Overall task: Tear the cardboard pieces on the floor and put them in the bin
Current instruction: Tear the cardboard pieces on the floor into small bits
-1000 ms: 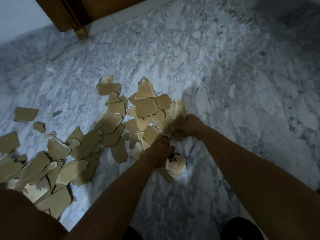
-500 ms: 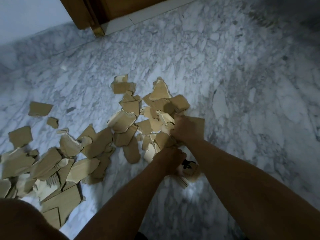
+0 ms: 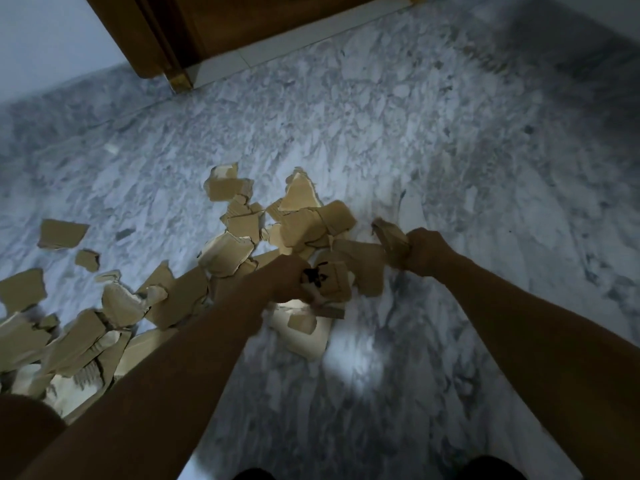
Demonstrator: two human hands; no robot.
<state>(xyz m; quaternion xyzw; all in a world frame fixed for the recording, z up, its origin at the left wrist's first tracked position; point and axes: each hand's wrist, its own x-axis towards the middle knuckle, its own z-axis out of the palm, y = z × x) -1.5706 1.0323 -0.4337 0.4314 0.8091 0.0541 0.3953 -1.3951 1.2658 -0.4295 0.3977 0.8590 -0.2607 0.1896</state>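
Several torn brown cardboard pieces (image 3: 242,223) lie scattered over the marble floor (image 3: 450,168), thickest at the centre and lower left. My left hand (image 3: 287,278) grips a bunch of cardboard scraps (image 3: 329,282), one with a black printed mark, just above the pile. My right hand (image 3: 422,252) grips a crumpled cardboard piece (image 3: 389,240) to the right of the pile, lifted off the floor. A pale larger piece (image 3: 304,334) lies under my left hand. No bin is in view.
A wooden door and frame (image 3: 180,36) stand at the top, with a pale wall at the upper left. Bare marble floor spreads to the right and toward me. My knee (image 3: 24,431) shows at the lower left.
My right hand has pulled away to the right with a cardboard piece. My left hand has risen with its bunch of scraps. The camera view has shifted slightly.
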